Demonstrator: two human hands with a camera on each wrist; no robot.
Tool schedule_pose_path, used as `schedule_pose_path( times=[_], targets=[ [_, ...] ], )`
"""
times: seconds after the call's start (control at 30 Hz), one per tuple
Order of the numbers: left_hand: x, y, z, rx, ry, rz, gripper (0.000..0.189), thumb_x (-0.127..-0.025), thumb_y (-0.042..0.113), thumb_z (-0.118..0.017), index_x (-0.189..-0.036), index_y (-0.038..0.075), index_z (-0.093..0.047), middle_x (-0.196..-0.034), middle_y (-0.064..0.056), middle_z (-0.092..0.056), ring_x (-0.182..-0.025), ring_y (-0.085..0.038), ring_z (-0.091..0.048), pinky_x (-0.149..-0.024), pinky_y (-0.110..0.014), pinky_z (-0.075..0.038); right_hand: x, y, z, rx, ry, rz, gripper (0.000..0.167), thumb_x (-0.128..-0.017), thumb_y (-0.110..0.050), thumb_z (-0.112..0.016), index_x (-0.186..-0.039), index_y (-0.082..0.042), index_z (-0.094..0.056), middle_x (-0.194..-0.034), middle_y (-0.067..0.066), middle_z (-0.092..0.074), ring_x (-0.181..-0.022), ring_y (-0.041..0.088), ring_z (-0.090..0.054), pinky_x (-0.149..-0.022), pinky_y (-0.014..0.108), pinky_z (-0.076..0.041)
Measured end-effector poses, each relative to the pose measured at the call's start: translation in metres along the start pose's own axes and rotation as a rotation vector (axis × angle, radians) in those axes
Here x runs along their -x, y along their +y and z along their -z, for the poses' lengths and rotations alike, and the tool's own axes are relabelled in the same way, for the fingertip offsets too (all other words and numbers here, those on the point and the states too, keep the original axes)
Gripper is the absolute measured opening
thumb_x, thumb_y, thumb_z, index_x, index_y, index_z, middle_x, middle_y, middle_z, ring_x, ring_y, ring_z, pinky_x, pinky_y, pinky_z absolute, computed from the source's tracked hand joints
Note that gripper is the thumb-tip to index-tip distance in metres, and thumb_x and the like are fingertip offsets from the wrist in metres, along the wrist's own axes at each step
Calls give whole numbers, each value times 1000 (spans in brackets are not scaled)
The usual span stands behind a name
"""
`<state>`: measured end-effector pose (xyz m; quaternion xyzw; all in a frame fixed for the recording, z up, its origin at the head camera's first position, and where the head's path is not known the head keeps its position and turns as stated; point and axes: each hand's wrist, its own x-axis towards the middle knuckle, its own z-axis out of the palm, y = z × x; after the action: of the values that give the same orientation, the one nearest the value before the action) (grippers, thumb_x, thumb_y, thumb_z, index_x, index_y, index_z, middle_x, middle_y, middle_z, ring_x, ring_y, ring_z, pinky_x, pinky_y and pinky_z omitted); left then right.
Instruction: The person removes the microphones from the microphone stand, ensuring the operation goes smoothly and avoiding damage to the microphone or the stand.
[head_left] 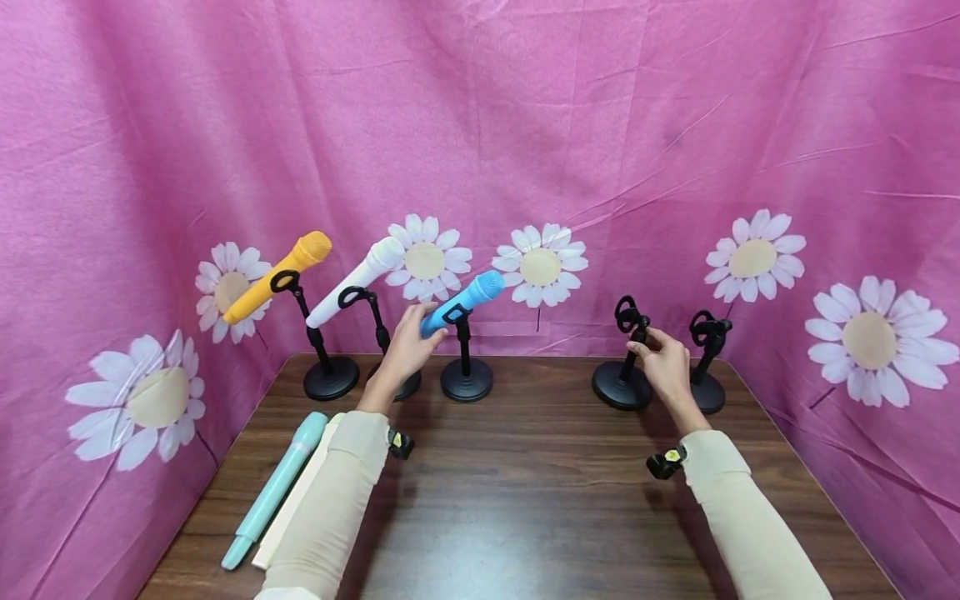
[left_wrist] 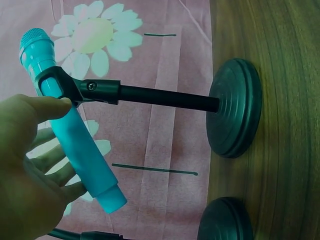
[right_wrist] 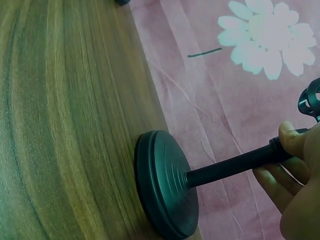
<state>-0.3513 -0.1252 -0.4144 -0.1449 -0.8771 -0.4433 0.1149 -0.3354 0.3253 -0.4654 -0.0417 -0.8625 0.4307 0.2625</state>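
Observation:
A blue microphone (head_left: 462, 304) sits tilted in the clip of a black round-based stand (head_left: 466, 379). My left hand (head_left: 408, 343) holds its lower body; in the left wrist view the thumb lies at the clip (left_wrist: 59, 84) and the fingers go round behind the handle. At the right, my right hand (head_left: 664, 363) pinches the pole of another microphone stand (head_left: 622, 385) below its clip, which holds no microphone. In the right wrist view, that stand's base (right_wrist: 167, 185) is on the table and the thumb and fingers are around the upper pole.
Left of the blue one, a yellow microphone (head_left: 277, 278) and a white microphone (head_left: 356, 282) rest in stands. A mint microphone (head_left: 276, 490) and a cream one (head_left: 300, 500) lie by my left sleeve. Another stand (head_left: 707, 392) is at far right. A pink curtain (head_left: 480, 125) backs the table (head_left: 510, 500).

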Motion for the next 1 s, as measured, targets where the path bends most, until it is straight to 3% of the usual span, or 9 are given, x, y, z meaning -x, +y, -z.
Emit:
schedule_pose_path(
  times=[0.1, 0.27, 0.53, 0.7, 0.8, 0.87, 0.93, 1.0],
  targets=[
    [-1, 0, -1, -1, -8, 10, 57, -105, 19, -69, -156, 4, -48, -149, -21, -51, -127, -37, -53, -115, -57, -46, -1, 2, 0, 18, 7, -9, 32, -98, -14, -79, -126, 0, -75, -109, 25, -79, -70, -20, -50, -63, 2, -42],
    [-3, 0, -2, -8, -1, 6, 57, -105, 17, -69, -155, 1, -48, -146, -21, -53, -127, -38, -53, -116, -58, -45, -3, 4, 0, 30, -4, -19, 33, -98, -15, -79, -127, -1, -74, -111, 25, -79, -72, -16, -53, -64, 3, -43],
    [-6, -2, -5, -25, -3, 30, 54, -105, 15, -68, -154, 3, -49, -141, -20, -55, -125, -37, -54, -113, -57, -45, -4, 7, 0, 76, -57, -14, 43, -101, -23, -77, -136, 0, -68, -119, 25, -77, -88, 9, -68, -69, 2, -42],
    [-8, -6, -7, -27, 3, 30, 52, -105, 15, -69, -153, 4, -51, -140, -19, -57, -124, -36, -55, -113, -56, -45, -2, 8, 0, 84, -87, -4, 47, -101, -24, -76, -140, 1, -64, -121, 27, -75, -79, -8, -59, -70, 0, -39],
    [-9, -7, -7, -21, 0, 28, 51, -106, 15, -68, -153, 4, -52, -141, -19, -57, -124, -36, -55, -114, -56, -46, 0, 6, 0, 78, -89, 2, 51, -101, -20, -77, -143, 3, -61, -123, 31, -73, -81, 4, -71, -69, -1, -39],
    [-9, -7, -6, -18, -3, 28, 51, -107, 16, -66, -154, 4, -51, -141, -19, -57, -123, -36, -55, -114, -56, -46, 3, 3, -3, 64, -55, -3, 52, -100, -17, -77, -143, 6, -59, -127, 34, -68, -94, 21, -77, -72, -1, -38],
    [-9, -7, -6, -17, -6, 29, 50, -108, 15, -64, -155, 3, -50, -142, -19, -56, -123, -36, -55, -115, -57, -46, 8, -1, -7, 49, 20, -25, 50, -99, -15, -76, -140, 7, -58, -130, 32, -63, -105, 36, -73, -74, 2, -37],
    [-8, -6, -7, -18, -6, 28, 49, -108, 15, -63, -154, 3, -50, -143, -19, -56, -123, -36, -55, -115, -57, -46, 15, -7, -13, 19, 126, -40, 42, -99, -13, -75, -133, 7, -60, -126, 26, -59, -102, 29, -69, -78, 7, -36]
  ],
)
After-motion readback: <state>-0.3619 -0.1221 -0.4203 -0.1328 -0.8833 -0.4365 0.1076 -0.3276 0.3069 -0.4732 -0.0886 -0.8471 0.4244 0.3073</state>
